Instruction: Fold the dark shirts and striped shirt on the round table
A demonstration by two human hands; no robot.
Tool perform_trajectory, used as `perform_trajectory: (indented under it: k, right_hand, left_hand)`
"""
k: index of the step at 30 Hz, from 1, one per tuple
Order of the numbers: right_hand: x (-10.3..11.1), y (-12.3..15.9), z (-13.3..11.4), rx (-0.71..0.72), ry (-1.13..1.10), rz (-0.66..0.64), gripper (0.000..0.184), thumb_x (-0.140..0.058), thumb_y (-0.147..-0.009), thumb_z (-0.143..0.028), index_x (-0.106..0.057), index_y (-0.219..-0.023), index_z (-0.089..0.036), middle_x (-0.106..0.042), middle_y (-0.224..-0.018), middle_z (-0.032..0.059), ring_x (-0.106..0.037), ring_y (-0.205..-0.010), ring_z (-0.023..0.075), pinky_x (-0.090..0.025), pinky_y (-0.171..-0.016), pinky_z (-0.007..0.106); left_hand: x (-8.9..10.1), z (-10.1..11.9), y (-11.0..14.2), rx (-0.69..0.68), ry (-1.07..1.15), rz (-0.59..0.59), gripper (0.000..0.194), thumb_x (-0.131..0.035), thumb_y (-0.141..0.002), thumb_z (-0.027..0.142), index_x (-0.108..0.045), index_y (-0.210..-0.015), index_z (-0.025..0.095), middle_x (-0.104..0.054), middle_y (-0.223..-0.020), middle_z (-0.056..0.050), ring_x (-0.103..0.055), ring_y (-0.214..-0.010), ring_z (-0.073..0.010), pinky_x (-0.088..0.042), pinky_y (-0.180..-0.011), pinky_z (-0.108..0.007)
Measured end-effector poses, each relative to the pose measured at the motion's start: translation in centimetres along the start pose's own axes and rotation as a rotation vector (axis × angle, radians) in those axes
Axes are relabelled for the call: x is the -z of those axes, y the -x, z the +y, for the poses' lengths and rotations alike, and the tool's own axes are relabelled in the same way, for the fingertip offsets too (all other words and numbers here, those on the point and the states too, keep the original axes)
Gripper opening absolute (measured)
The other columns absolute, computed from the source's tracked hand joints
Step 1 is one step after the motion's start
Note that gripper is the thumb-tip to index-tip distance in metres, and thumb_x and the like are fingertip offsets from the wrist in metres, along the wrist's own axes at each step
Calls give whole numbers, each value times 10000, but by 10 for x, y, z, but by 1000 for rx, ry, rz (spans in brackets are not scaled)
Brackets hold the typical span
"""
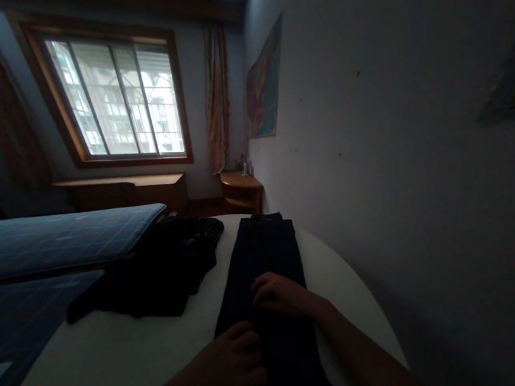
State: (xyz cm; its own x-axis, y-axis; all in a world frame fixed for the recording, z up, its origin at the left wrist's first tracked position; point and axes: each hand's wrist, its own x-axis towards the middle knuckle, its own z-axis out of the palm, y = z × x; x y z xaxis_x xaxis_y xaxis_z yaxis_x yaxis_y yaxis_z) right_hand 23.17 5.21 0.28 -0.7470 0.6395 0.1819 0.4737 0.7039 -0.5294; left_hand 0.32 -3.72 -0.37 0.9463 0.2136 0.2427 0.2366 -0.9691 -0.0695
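A pair of dark trousers [268,248] lies folded lengthwise on a round white table [344,275], its waistband at the far end. My right hand [283,295] rests on the middle of the trousers, fingers loosely bent and a little apart. Nearer to me, my left hand [237,358] lies over the left edge of the same cloth with its fingers slightly spread. Neither hand visibly grips the fabric. The dim light hides the fingertips and the near end of the trousers.
A crumpled black garment [157,278] lies on the table's left side. Beyond it is a bed with a blue checked mattress [65,238]. A plain wall [394,176] runs along the right. A wooden corner shelf [241,181] and a window [120,97] are at the back.
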Motion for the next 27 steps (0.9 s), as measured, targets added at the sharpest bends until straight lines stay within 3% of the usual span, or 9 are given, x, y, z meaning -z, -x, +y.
perform_trajectory:
  k: [3, 7, 15, 19, 23, 27]
  right_hand:
    - [0, 1, 1, -2, -3, 2, 172, -632, -904, -231, -762, -1011, -267, -650, -1232, 42, -572, -1167, 198, -445, -1025, 342]
    - [-1, 0, -1, -15, 4, -6, 172, -633, -900, -220, -762, -1003, -268, -652, -1227, 46, -586, -1146, 198, -457, -1010, 345]
    - [-3, 0, 1, -22, 5, 0, 164, -651, -887, -210, -762, -998, -259, -656, -1214, 48, -589, -1142, 194, -460, -1001, 339]
    - [-2, 0, 0, -23, -2, 2, 158, -651, -889, -223, -760, -998, -258, -659, -1208, 50, -594, -1132, 194, -464, -999, 346]
    - [0, 1, -2, -14, -16, 5, 154, -673, -869, -224, -760, -992, -258, -658, -1212, 51, -593, -1137, 192, -460, -1006, 339]
    - [3, 1, -3, -8, -24, -10, 162, -705, -831, -197, -764, -968, -260, -658, -1210, 47, -588, -1145, 197, -461, -1004, 345]
  left_hand:
    - [-1, -3, 2, -19, -41, 4, 143, -596, -925, 319, -643, -843, 212, -654, -875, -9, -525, -951, -210, -311, -1060, -425]
    - [13, -4, 2, 53, 12, -62, 117, -637, -866, 317, -652, -822, 210, -660, -1003, -21, -533, -1016, -224, -342, -1026, -417]
    - [17, -12, 10, 169, 77, -96, 155, -656, -795, 347, -600, -784, 203, -637, -883, -14, -539, -942, -226, -376, -949, -417]
    - [22, -12, 14, 212, 115, -110, 96, -626, -740, 279, -579, -767, 200, -618, -919, -41, -528, -925, -241, -417, -841, -395]
    - [27, -6, 12, 215, 227, -45, 185, -588, -663, 185, -520, -834, 209, -635, -974, -33, -533, -941, -235, -437, -831, -381]
    - [17, 3, 4, 158, 274, -36, 182, -622, -752, 175, -501, -883, 212, -664, -942, -1, -552, -1033, -216, -452, -854, -332]
